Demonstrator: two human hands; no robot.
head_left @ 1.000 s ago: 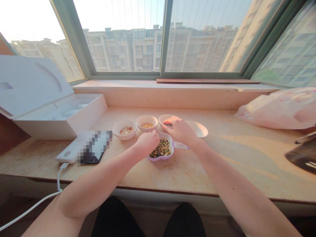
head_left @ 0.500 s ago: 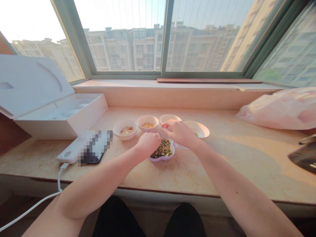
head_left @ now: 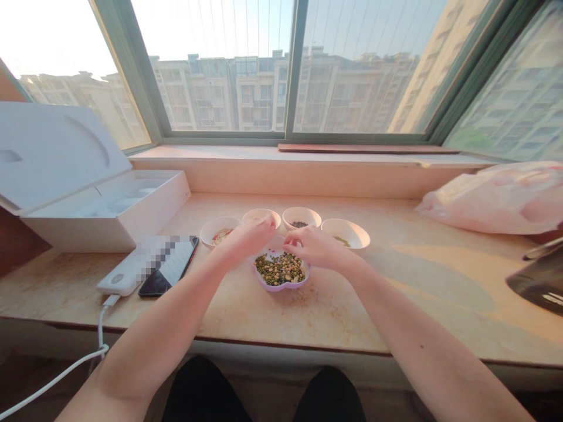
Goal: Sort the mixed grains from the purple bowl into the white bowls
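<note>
A purple-rimmed, lobed dish (head_left: pixel 276 288) of mixed green, dark and tan beans sits in front of me. Over the second small white bowl from the left (head_left: pixel 251 214) is my left hand (head_left: pixel 257 234), its fingers bent together and hiding most of the contents; what they hold cannot be seen. My right hand (head_left: pixel 311 245) hovers at the dish's far right edge with fingers curled and closed, whatever is between them hidden. Behind it stands a white bowl of dark beans (head_left: pixel 301 224). To the right is a bowl with small greenish grains (head_left: pixel 354 237); leftmost, a bowl of pale pieces (head_left: pixel 210 230).
On the left lie a white power bank (head_left: pixel 119 278) with a cable (head_left: pixel 100 328), a phone (head_left: pixel 169 275) and an open white box (head_left: pixel 149 211). At right are a plastic bag (head_left: pixel 497 196) and a dark glossy object (head_left: pixel 536 281). A window rises behind the counter (head_left: pixel 396 316).
My left hand has moved from above the dish to the second bowl, uncovering more beans. My right hand has drawn back from the dark-bean bowl toward the dish.
</note>
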